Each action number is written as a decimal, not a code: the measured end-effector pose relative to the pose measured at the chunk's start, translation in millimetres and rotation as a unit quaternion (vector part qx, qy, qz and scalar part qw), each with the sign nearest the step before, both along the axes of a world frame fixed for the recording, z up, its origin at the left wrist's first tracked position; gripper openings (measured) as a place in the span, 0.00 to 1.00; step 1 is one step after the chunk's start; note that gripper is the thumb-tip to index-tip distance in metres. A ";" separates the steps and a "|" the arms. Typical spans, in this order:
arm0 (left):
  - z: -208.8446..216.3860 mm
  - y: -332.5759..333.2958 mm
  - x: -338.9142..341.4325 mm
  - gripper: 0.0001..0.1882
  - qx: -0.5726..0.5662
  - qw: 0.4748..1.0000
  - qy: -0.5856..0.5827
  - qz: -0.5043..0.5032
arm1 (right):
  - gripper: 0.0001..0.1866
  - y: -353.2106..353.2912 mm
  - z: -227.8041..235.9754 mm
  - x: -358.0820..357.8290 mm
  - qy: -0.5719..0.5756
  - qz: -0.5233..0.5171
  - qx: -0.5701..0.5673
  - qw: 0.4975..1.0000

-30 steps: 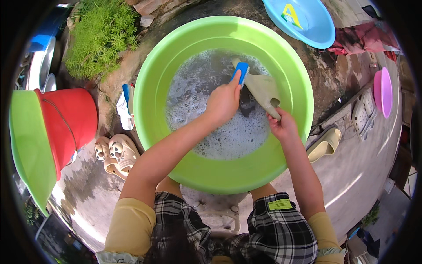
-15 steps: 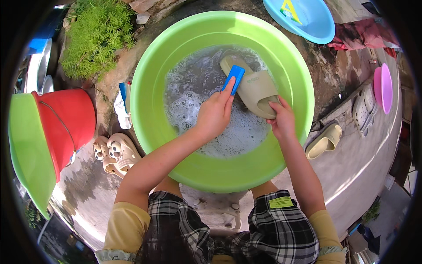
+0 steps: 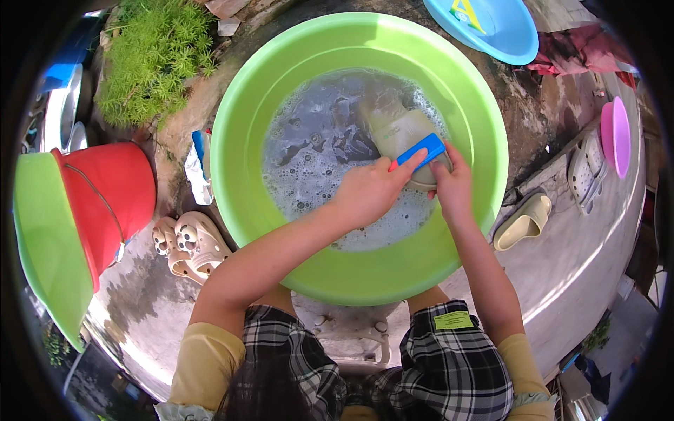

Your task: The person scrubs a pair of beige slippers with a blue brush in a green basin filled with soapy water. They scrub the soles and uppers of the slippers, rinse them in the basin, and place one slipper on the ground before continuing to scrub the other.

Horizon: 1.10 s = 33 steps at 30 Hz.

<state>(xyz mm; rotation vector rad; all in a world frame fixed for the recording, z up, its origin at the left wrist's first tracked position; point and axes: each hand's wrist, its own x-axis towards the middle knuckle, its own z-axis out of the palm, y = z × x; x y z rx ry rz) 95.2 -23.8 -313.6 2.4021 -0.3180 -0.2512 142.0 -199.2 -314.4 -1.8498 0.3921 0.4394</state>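
Observation:
A large lime-green basin holds grey, soapy water with foam on it. In it, toward the right side, an olive-beige slide sandal is tilted, its far end dipping under the water. My right hand is closed on the sandal's near end. My left hand grips a blue scrubbing brush with a bit of red at its near end. The brush lies across the sandal's strap, close to my right fingers; its underside is hidden.
A matching slide lies on the ground at right, near a pale clog and pink basins. Beige clogs, a red bucket and a foil packet are at left. Behind stands a blue basin.
The brush has moved right and nearer to me, from the sandal's side onto its strap, and turned flatter. The sandal's far end has sunk into the water.

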 end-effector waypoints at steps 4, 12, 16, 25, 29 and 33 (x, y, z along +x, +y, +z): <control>2.3 44.8 24.6 0.27 0.019 0.989 -0.013 0.148 | 0.24 2.6 -6.9 -6.0 -0.022 -0.003 0.029 0.999; 72.1 191.4 -79.9 0.20 -0.314 0.776 0.011 0.547 | 0.24 -15.3 -11.7 -0.1 -0.029 -0.034 0.043 0.998; 78.3 215.1 -173.9 0.13 -0.424 0.629 0.168 0.630 | 0.24 -12.2 -9.6 -0.9 -0.035 -0.013 0.038 0.999; 24.5 223.8 -191.5 0.09 -0.380 0.617 0.248 0.642 | 0.25 -11.0 -15.6 -0.7 -0.018 -0.034 0.059 0.998; 16.0 221.8 -173.7 0.09 -0.385 0.592 0.167 0.688 | 0.25 -12.2 -15.2 -0.6 -0.018 -0.040 0.056 0.997; 1.7 246.0 -182.5 0.11 -0.666 0.371 0.164 0.626 | 0.25 -12.9 -16.3 -1.6 -0.022 -0.029 0.057 0.998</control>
